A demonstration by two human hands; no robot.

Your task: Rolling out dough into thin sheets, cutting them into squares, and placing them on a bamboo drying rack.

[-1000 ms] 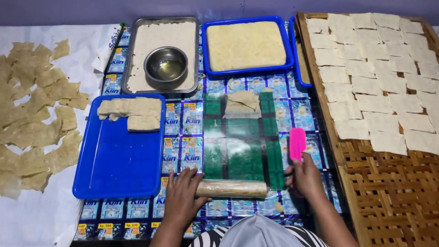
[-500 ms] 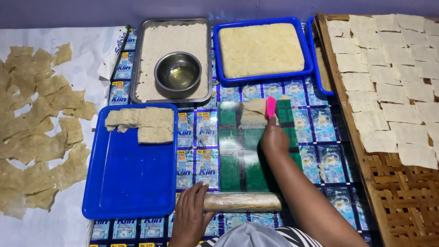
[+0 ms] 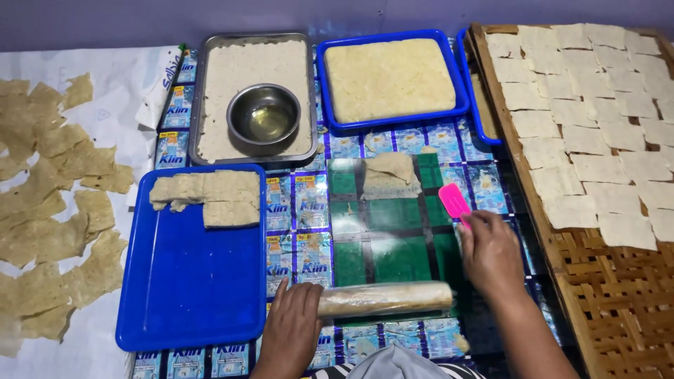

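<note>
The left hand (image 3: pixel 291 330) rests flat, fingers spread, on the left end of the rolling pin (image 3: pixel 385 299), which lies crosswise at 6 o'clock on the green sheet (image 3: pixel 382 242). The pin looks rigid, dough-coated and slippery; take it at both bare ends. The right hand (image 3: pixel 491 251) has its grip pinched on the pink spatula (image 3: pixel 454 201) at 3 o'clock. The dough slab (image 3: pixel 390 175) at 12 o'clock seems soft and tearable. Printed blue-and-yellow sachet wrappers (image 3: pixel 302 210) line the worktop beneath.

Roller (image 3: pixel 385 298) is touched by left hand (image 3: pixel 291 330) at 6 o'clock; pink spatula (image 3: pixel 454 201) is held by right hand (image 3: pixel 491 253) at 3 o'clock of green mat (image 3: pixel 390 238).
</note>
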